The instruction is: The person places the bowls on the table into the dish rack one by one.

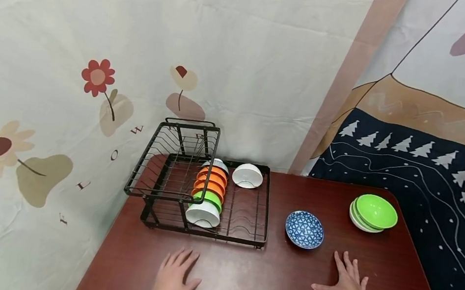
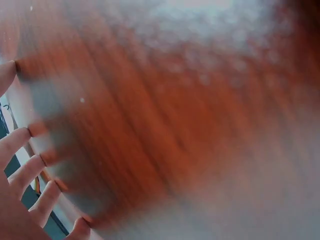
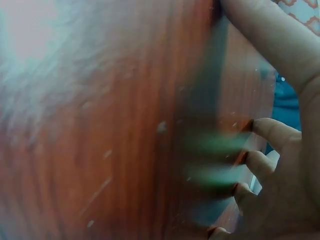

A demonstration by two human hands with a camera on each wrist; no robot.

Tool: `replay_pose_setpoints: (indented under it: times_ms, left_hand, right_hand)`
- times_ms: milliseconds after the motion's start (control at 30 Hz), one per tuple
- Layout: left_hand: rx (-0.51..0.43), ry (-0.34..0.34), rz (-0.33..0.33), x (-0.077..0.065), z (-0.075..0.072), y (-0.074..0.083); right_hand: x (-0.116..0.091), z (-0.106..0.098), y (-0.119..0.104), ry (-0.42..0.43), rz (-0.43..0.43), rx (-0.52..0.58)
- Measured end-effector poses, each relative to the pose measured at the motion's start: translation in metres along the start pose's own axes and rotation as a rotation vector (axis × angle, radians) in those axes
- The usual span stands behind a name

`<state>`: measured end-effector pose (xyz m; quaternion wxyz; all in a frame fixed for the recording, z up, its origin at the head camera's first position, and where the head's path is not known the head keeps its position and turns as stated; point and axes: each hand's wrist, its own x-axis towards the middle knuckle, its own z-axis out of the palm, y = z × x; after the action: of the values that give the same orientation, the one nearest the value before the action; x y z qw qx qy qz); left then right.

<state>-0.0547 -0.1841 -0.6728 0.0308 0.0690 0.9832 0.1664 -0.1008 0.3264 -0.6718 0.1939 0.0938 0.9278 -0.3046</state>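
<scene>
My left hand (image 1: 174, 278) rests on the dark red table with spread fingers, in front of a black wire dish rack (image 1: 226, 237). Fingertips of that hand touch the tabletop in the left wrist view. My right hand (image 1: 345, 286) lies on the table too, fingers and thumb spread, holding nothing. Beyond it, to the left, sits a blue and white patterned dish (image 1: 304, 229). Farther back on the right, a green bowl (image 1: 377, 211) tops a small stack with a white bowl (image 1: 360, 223) at its bottom. Neither hand touches any dish.
In the rack stands a row of tilted bowls: white (image 1: 203, 214), green (image 1: 210, 199) and several orange (image 1: 211, 181). Another white bowl (image 1: 248, 176) leans at the rack's back right. An upper wire tier (image 1: 136, 191) covers the rack's left side. Printed cloth (image 1: 261, 69) hangs behind the table.
</scene>
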Motion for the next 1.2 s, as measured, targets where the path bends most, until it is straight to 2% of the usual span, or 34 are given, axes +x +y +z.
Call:
replay_pose_setpoints:
  times_ms: [133, 200, 300, 367, 433, 600, 800, 1200]
  left_hand:
    - [0.006, 0.001, 0.008, 0.001, 0.0, 0.001]
    - [0.001, -0.003, 0.006, 0.001, 0.0, 0.001]
    - [-0.008, -0.007, -0.002, 0.001, 0.0, 0.002]
    - [-0.004, -0.007, -0.004, 0.001, 0.0, 0.002]
    - [0.01, -0.007, -0.001, 0.001, 0.001, 0.002]
    - [0.036, -0.015, 0.013, 0.0, 0.004, 0.001]
    - [0.018, -0.028, 0.002, -0.001, 0.003, 0.002]
    - [0.035, 0.003, 0.016, 0.0, -0.003, 0.0]
  right_hand:
    - [0.001, -0.009, -0.007, 0.068, 0.02, 0.055]
    - [0.002, -0.012, -0.017, 0.128, 0.048, 0.16]
    - [0.011, -0.011, -0.036, 0.21, 0.069, 0.385]
    - [0.02, -0.008, -0.048, 0.216, 0.059, 0.518]
    - [0.03, -0.004, -0.057, 0.184, 0.051, 0.581]
    - [0.045, 0.006, -0.067, 0.114, 0.046, 0.563]
    - [0.049, 0.011, -0.07, 0.13, 0.036, 0.545]
    - [0.035, 0.011, -0.085, 0.191, -0.017, 0.557]
